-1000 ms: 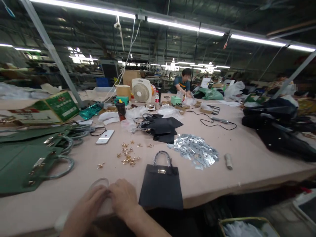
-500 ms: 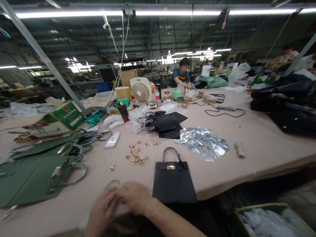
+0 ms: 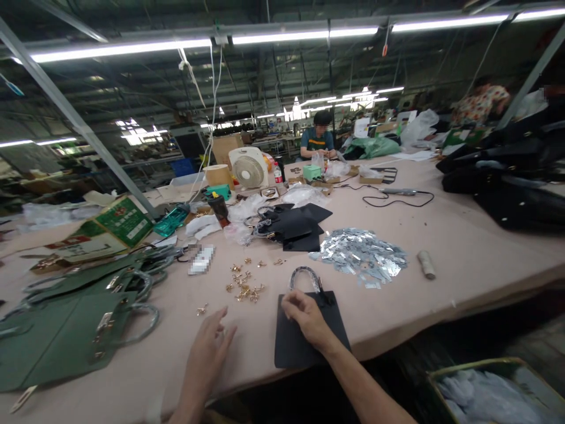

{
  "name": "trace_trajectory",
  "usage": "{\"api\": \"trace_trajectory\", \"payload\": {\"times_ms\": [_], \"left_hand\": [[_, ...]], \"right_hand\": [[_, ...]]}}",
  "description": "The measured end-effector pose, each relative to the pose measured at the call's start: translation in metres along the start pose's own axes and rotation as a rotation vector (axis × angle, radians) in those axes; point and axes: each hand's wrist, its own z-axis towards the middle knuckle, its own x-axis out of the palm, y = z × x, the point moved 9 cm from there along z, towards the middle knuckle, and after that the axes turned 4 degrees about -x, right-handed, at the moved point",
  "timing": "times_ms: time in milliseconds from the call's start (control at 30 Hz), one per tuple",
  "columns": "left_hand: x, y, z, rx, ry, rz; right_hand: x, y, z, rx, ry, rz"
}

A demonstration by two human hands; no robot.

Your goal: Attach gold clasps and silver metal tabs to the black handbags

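A small black handbag piece (image 3: 309, 338) with a plastic-wrapped handle (image 3: 303, 277) lies flat at the table's near edge. My right hand (image 3: 306, 318) rests on its upper part, fingers curled over the spot where the gold clasp sat. My left hand (image 3: 209, 347) hovers over the bare tabletop to the left of it, fingers stretched out and holding nothing. Several small gold metal fittings (image 3: 245, 285) lie scattered just beyond both hands.
Green bag panels with handles (image 3: 75, 321) lie at the left. A heap of silvery pieces (image 3: 362, 256) and a small roll (image 3: 426, 264) sit right of centre, black bag pieces (image 3: 293, 224) behind. A person (image 3: 318, 138) works at the far end. A bin (image 3: 489, 391) stands below right.
Both hands left the clear ring they worked on near the edge. The right hand moved onto the black bag; the left hand opened and lifted forward. The ring is out of sight.
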Motion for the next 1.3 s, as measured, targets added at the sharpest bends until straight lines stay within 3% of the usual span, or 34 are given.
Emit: {"api": "trace_trajectory", "payload": {"times_ms": [167,267,367,500,667,933,1100,1300], "left_hand": [[0.057,-0.060,0.049,-0.030,0.102,0.131],[0.086,-0.076,0.071,-0.085,0.201,0.365],[0.099,-0.083,0.077,-0.091,0.225,0.440],[0.106,-0.086,0.067,-0.064,0.199,0.483],[0.105,-0.092,0.050,0.023,0.084,0.565],[0.104,-0.092,0.034,0.135,-0.011,0.444],[0.094,-0.086,0.028,0.079,-0.094,0.221],[0.092,-0.078,0.022,0.011,-0.078,-0.235]], "right_hand": [[-0.038,-0.039,-0.001,0.120,-0.302,0.430],[-0.037,-0.043,-0.003,0.131,-0.306,0.459],[-0.034,-0.042,-0.003,0.126,-0.265,0.439],[-0.034,-0.044,-0.004,0.130,-0.274,0.469],[-0.033,-0.045,-0.003,0.144,-0.259,0.515],[-0.036,-0.045,-0.003,0.152,-0.288,0.596],[-0.038,-0.049,-0.003,0.175,-0.312,0.552],[-0.040,-0.053,-0.003,0.176,-0.317,0.530]]}}
